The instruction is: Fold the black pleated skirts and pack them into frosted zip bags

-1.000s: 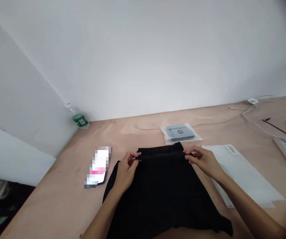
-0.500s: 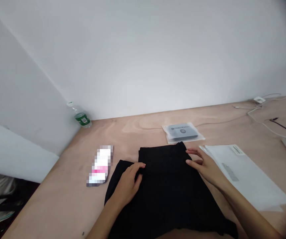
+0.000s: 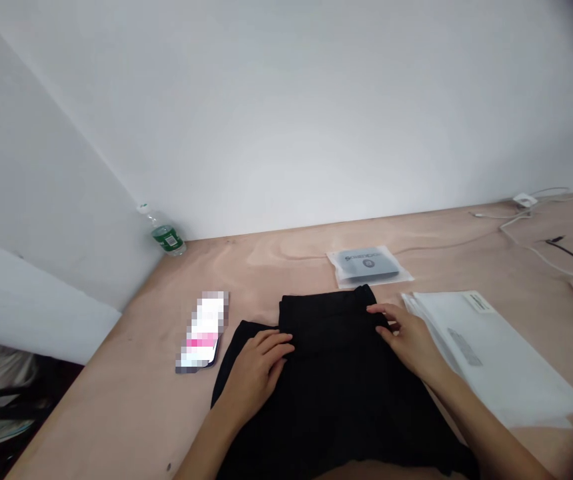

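Observation:
A black garment [image 3: 331, 387] lies partly folded on the table in front of me, its far end squared off in layers. My left hand [image 3: 259, 363] rests on its left side, fingers stretched out over the cloth near the folded edge. At the upper right edge of the garment is my right hand [image 3: 406, 337], its fingers apart and the tips touching the cloth. Neither hand visibly pinches the fabric. The garment's near end runs down to the bottom of the view.
Left of the garment lies a phone [image 3: 202, 333] with a blurred screen. A bottle [image 3: 169, 237] stands by the wall. Behind the garment is a packaged item [image 3: 369, 265] in a translucent bag. White plastic bags [image 3: 506, 360] lie to the right, with cables [image 3: 516, 233] beyond.
My left hand's fingers have stretched out flatter over the cloth. My right hand has shifted slightly down and inward along the edge. The view has moved a little.

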{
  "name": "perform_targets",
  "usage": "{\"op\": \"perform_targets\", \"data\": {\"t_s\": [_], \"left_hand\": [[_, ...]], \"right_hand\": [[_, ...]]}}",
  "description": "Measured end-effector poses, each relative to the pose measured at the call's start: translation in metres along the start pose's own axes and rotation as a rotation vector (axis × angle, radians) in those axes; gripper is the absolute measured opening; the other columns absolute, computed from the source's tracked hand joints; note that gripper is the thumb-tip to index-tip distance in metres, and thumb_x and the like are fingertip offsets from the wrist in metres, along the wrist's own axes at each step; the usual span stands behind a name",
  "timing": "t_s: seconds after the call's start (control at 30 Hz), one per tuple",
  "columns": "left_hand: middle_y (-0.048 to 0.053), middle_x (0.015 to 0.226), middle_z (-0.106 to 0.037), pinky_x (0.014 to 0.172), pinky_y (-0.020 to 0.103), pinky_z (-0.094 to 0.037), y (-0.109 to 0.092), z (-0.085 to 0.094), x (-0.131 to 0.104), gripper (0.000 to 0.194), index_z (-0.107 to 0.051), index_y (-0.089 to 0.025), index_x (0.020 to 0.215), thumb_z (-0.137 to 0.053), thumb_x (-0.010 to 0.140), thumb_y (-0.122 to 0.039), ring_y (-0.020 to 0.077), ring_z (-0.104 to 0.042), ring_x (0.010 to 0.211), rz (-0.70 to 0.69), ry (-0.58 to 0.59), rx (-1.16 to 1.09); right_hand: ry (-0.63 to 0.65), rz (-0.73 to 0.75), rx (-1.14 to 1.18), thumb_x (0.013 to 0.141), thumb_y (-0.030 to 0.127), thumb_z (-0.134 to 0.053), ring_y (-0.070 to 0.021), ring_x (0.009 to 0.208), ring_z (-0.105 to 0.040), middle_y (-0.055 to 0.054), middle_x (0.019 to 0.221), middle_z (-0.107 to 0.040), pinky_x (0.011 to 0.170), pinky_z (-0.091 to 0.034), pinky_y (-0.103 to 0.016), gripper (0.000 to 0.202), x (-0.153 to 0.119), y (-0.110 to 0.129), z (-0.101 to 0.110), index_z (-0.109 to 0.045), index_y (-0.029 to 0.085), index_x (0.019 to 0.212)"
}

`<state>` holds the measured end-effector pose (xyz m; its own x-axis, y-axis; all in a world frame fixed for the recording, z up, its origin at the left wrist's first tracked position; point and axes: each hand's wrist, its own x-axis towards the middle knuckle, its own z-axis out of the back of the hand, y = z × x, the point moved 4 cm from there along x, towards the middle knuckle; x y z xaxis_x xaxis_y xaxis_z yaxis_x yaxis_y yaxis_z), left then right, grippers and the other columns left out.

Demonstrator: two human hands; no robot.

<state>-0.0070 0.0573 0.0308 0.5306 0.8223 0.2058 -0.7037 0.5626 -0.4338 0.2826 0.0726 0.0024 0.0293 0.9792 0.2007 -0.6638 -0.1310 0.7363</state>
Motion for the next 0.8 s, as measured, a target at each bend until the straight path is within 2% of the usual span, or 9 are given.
{"op": "perform_targets", "data": {"t_s": [0.13, 0.23, 0.27, 0.37, 0.43, 0.5, 0.57, 0.67, 0.8], "left_hand": [[-0.001, 0.125, -0.055, 0.091, 0.041, -0.045, -0.008, 0.005, -0.008, 0.038, -0.052, -0.032, 0.118, -0.042, 0.087, -0.013, 0.0194, -0.049, 0.112, -0.022, 0.031, 0.068], [0.002, 0.124, -0.055, 0.092, 0.038, -0.045, -0.017, 0.014, -0.028, 0.033, -0.054, -0.028, 0.115, -0.044, 0.087, -0.014, 0.0182, -0.05, 0.112, -0.037, 0.023, 0.057], [0.003, 0.12, -0.057, 0.09, 0.037, -0.046, -0.021, 0.016, -0.037, 0.027, -0.057, -0.027, 0.108, -0.046, 0.086, -0.015, 0.0183, -0.051, 0.109, -0.045, 0.044, 0.053], [0.003, 0.108, -0.064, 0.082, 0.034, -0.051, -0.027, 0.021, -0.067, 0.008, -0.062, -0.024, 0.086, -0.06, 0.078, -0.025, 0.021, -0.056, 0.101, -0.073, 0.145, 0.059], [0.004, 0.106, -0.065, 0.079, 0.035, -0.053, -0.027, 0.024, -0.085, 0.014, -0.063, -0.024, 0.082, -0.068, 0.07, -0.028, 0.0239, -0.057, 0.101, -0.084, 0.175, 0.08], [0.004, 0.109, -0.065, 0.08, 0.036, -0.053, -0.024, 0.025, -0.098, 0.013, -0.063, -0.026, 0.082, -0.067, 0.069, -0.026, 0.0252, -0.057, 0.104, -0.067, 0.166, 0.103], [0.003, 0.112, -0.064, 0.083, 0.036, -0.053, -0.018, 0.025, -0.107, 0.009, -0.064, -0.027, 0.081, -0.062, 0.074, -0.023, 0.0244, -0.055, 0.108, -0.025, 0.169, 0.104], [0.001, 0.112, -0.063, 0.086, 0.037, -0.051, -0.012, 0.025, -0.112, 0.012, -0.066, -0.03, 0.079, -0.055, 0.08, -0.025, 0.0231, -0.053, 0.111, 0.059, 0.193, 0.044], [0.001, 0.11, -0.063, 0.092, 0.039, -0.046, -0.008, 0.034, -0.103, 0.013, -0.066, -0.029, 0.074, -0.056, 0.081, -0.032, 0.0226, -0.052, 0.111, 0.203, 0.168, -0.153]], "right_hand": [[-0.045, 0.154, -0.206, 0.075, 0.018, -0.051, -0.025, 0.105, -0.054, -0.003, 0.115, -0.06, 0.091, -0.042, -0.047, 0.026, -0.008, 0.013, 0.008, -0.062, 0.025, 0.098], [-0.039, 0.3, -0.35, 0.082, 0.023, -0.05, -0.0223, 0.102, -0.055, -0.005, 0.112, -0.06, 0.088, -0.045, -0.041, 0.024, -0.035, 0.025, 0.021, -0.06, 0.024, 0.104], [0.009, 0.327, -0.354, 0.083, 0.024, -0.05, -0.0208, 0.101, -0.056, -0.006, 0.11, -0.06, 0.087, -0.047, -0.038, 0.024, -0.047, 0.027, 0.025, -0.059, 0.025, 0.106], [0.259, 0.367, -0.365, 0.082, 0.029, -0.055, -0.019, 0.097, -0.058, -0.004, 0.105, -0.062, 0.083, -0.049, -0.033, 0.026, -0.085, 0.026, 0.036, -0.058, 0.028, 0.107], [0.394, 0.368, -0.388, 0.076, 0.035, -0.061, -0.0201, 0.096, -0.059, -0.002, 0.105, -0.062, 0.081, -0.05, -0.034, 0.03, -0.105, 0.02, 0.043, -0.059, 0.032, 0.106], [0.451, 0.345, -0.407, 0.073, 0.036, -0.064, -0.0218, 0.098, -0.059, -0.001, 0.109, -0.062, 0.082, -0.049, -0.036, 0.032, -0.117, 0.014, 0.05, -0.06, 0.033, 0.104], [0.457, 0.308, -0.415, 0.075, 0.03, -0.061, -0.0223, 0.1, -0.058, -0.001, 0.112, -0.06, 0.084, -0.047, -0.039, 0.022, -0.12, 0.011, 0.054, -0.061, 0.032, 0.097], [0.481, 0.291, -0.378, 0.077, 0.019, -0.053, -0.0207, 0.096, -0.058, -0.001, 0.108, -0.062, 0.087, -0.043, -0.041, 0.015, -0.118, 0.016, 0.057, -0.062, 0.029, 0.084], [0.453, 0.207, -0.164, 0.078, 0.018, -0.051, -0.02, 0.091, -0.058, -0.004, 0.099, -0.063, 0.082, -0.045, -0.036, 0.01, -0.1, 0.024, 0.059, -0.059, 0.023, 0.079]]}}
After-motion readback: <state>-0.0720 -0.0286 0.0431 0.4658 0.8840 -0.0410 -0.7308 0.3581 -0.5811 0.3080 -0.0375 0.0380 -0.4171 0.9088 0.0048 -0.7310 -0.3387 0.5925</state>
